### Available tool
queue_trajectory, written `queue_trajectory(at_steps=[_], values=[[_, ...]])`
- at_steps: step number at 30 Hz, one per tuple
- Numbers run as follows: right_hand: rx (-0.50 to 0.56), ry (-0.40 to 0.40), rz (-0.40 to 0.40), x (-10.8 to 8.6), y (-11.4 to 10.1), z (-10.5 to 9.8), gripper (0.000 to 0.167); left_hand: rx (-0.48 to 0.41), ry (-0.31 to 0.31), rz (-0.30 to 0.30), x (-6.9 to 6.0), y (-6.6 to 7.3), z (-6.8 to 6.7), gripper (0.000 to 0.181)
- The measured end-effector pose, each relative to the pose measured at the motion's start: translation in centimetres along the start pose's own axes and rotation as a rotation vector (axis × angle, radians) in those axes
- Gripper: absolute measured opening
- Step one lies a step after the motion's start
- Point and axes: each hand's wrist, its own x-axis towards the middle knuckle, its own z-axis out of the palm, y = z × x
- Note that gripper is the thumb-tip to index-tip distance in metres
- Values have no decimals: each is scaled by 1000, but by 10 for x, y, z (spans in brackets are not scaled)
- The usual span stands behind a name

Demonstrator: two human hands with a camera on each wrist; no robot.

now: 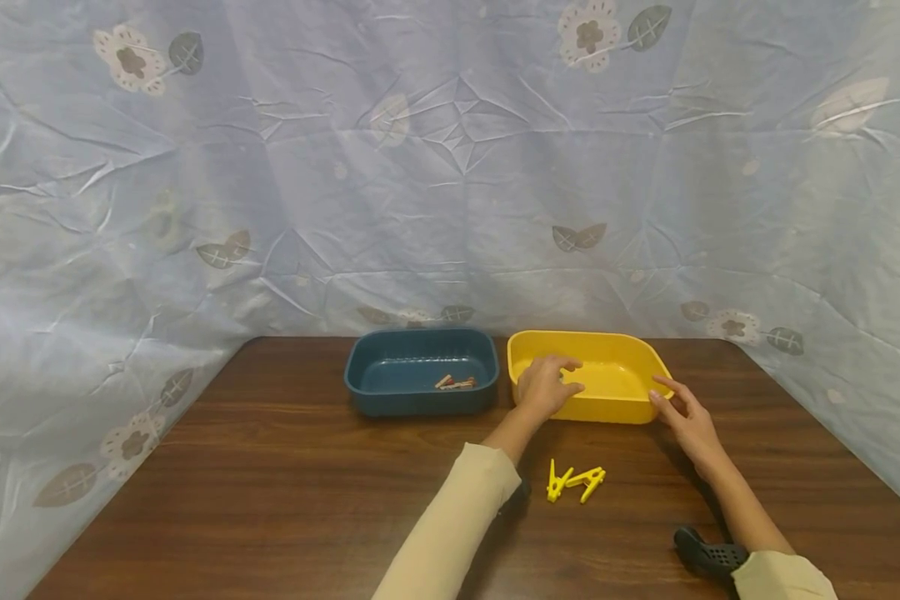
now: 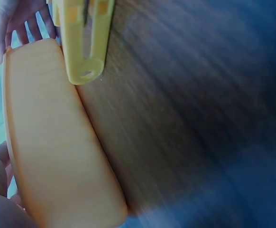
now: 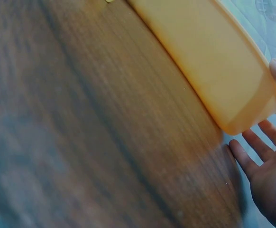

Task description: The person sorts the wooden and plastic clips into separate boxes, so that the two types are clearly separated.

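Observation:
A yellow bin stands at the back right of the table. My left hand is over its front left part, thumb and forefinger apart; its other fingers are mostly hidden. Whether anything lies under them cannot be seen. At the opposite end, my right hand touches the rim and outer corner with fairly straight, spread fingers. Two yellow clothespins, a left one and a right one, lie on the wood in front of the bin. One yellow clothespin looms large in the left wrist view.
Left of the yellow bin is a dark blue bin with a few small wooden clothespins inside. A patterned curtain hangs behind the brown wooden table. Near my right wrist, a black strap shows.

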Motion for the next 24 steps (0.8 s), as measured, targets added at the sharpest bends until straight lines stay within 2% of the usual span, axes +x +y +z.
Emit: queue_trajectory(at_steps=[2,5,9,12,16,20,24], values=[[-2,1,3,0,-1,0,53,-54,15,5,0,-1,-1,34],[9,-3,-1,0,-1,1,53,-211,63,27,-2,-4,-3,32],[23,8,-13,-1,-1,1,53,-448,128,106,-3,-7,-7,26],[20,17,-14,-1,-2,2,52,-539,133,148,-5,-9,-13,22],[27,14,-19,0,-2,3,52,-556,117,182,-8,-9,-22,17],[39,22,-25,1,-1,4,52,-527,98,279,-14,-11,-30,14],[26,26,-18,0,0,2,52,-507,38,352,-27,-13,-33,15]])
